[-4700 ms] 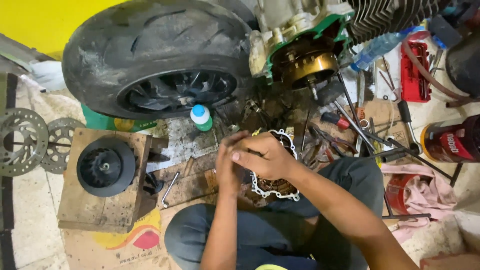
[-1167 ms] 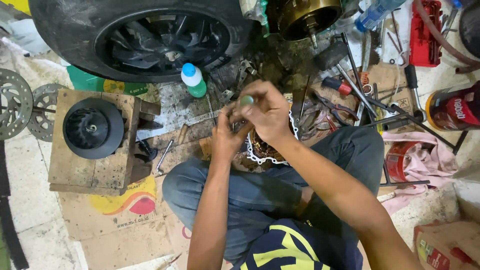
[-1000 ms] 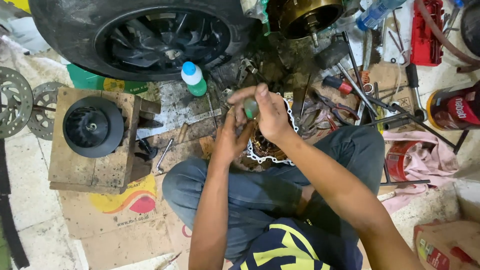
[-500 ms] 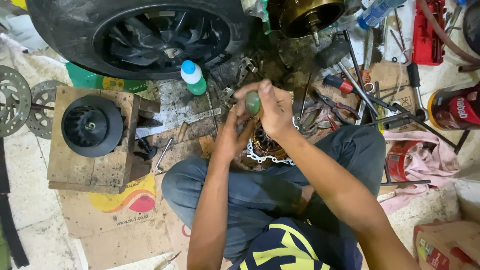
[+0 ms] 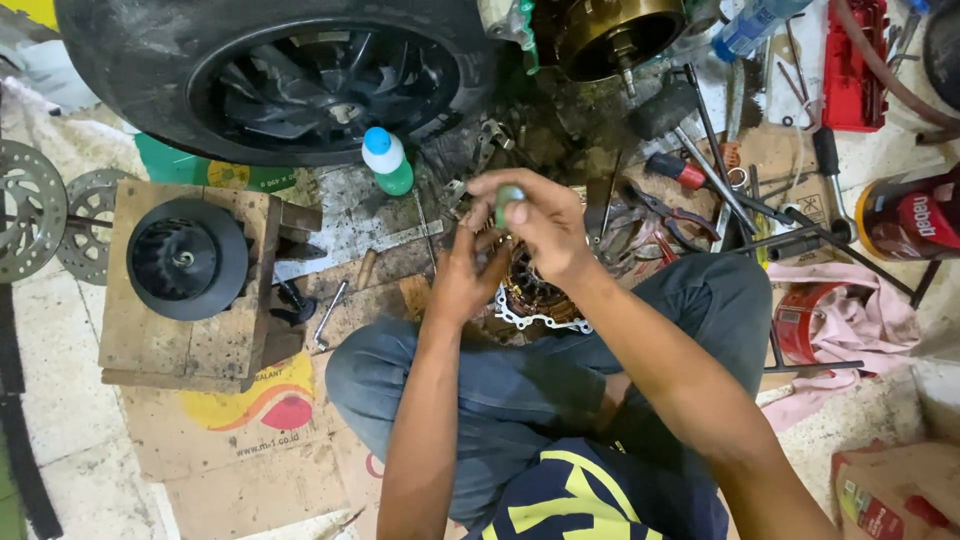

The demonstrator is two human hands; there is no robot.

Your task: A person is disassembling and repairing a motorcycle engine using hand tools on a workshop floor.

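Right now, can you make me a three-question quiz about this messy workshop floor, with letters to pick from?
1. Where does the black round part sit?
A. on the wooden block
B. inside the tyre
C. on the pink cloth

2. What colour is the cap of the small green bottle by the tyre?
A. red
B. blue
C. yellow

3. What is the right hand doing?
A. lying flat on the floor
B. pinching a small green thing
C. gripping the tyre

Answers:
1 A: it rests on top of the wooden block.
2 B: the cap is blue above a white neck.
3 B: the fingers pinch the small green thing above the lap, and the left hand is just below it.
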